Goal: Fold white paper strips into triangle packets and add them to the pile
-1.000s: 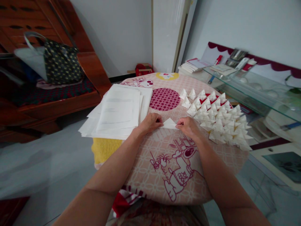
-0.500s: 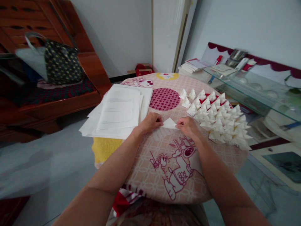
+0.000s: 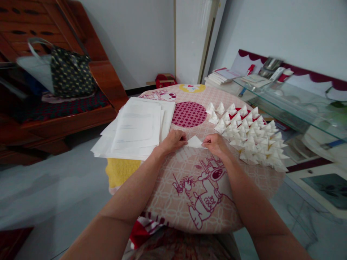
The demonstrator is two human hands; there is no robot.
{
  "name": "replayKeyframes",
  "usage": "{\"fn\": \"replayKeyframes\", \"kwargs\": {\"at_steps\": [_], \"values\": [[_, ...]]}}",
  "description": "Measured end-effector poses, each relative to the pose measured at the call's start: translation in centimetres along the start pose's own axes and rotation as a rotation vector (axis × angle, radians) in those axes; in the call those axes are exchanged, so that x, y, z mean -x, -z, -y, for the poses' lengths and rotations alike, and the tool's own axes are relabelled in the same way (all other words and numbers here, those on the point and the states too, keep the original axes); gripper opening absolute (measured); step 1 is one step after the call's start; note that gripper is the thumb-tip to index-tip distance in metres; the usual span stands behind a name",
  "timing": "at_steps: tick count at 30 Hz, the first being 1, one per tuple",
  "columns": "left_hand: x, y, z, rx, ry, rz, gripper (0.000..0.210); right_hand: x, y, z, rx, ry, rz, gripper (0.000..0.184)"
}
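Note:
A small white folded paper triangle (image 3: 195, 142) lies on the patterned tablecloth (image 3: 173, 187), its point facing away from me. My left hand (image 3: 175, 139) pinches its left corner, and my right hand (image 3: 214, 143) has the right corner between thumb and fingers. Both hands are closed and rest low over the cloth. To the left is a stack of white paper sheets (image 3: 137, 126), some with faint printed lines. On the right, several folded white paper pieces (image 3: 249, 133) stand in close rows with their tips up.
A glass-topped counter (image 3: 292, 101) with cups and papers stands beyond the table's right side. At the left is a wooden bench (image 3: 67, 112) carrying a dark patterned bag (image 3: 70, 72). A red item (image 3: 164, 80) lies on the floor behind the table.
The view has shifted very slightly. Both hands keep their pinch on the paper triangle's corners, with no other visible movement.

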State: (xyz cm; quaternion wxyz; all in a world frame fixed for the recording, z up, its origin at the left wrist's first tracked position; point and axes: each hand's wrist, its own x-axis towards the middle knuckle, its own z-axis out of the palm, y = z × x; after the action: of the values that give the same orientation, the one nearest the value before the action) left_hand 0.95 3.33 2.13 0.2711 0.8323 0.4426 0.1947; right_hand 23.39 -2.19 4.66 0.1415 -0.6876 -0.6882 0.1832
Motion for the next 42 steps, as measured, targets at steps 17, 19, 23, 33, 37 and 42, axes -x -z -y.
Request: {"fn": "replayKeyframes", "kwargs": {"at_steps": [17,19,23,33,37,42], "values": [[0.4,-0.8,-1.0,-0.076,-0.296,-0.018,0.029,-0.3,-0.4,-0.1,0.12,-0.071,-0.054,0.008],[0.6,-1.0,-1.2,-0.087,-0.341,0.037,0.031,-0.3,-0.1,-0.1,0.172,-0.109,-0.063,0.011],[0.7,-1.0,-1.1,-0.109,-0.353,0.088,0.039,-0.1,0.2,0.2,0.239,-0.119,-0.065,0.013],[0.3,-1.2,-0.5,-0.154,-0.382,0.144,0.058,-0.5,-1.2,1.5,-0.026,0.054,-0.013,0.018],[0.2,-0.9,-0.7,-0.117,-0.38,0.142,0.057,-0.9,-1.3,1.4,-0.102,-0.018,0.038,0.013],[0.2,-0.7,-0.6,-0.09,-0.378,0.156,0.055,-0.6,-1.1,2.5,-0.057,-0.068,0.058,0.007]]}}
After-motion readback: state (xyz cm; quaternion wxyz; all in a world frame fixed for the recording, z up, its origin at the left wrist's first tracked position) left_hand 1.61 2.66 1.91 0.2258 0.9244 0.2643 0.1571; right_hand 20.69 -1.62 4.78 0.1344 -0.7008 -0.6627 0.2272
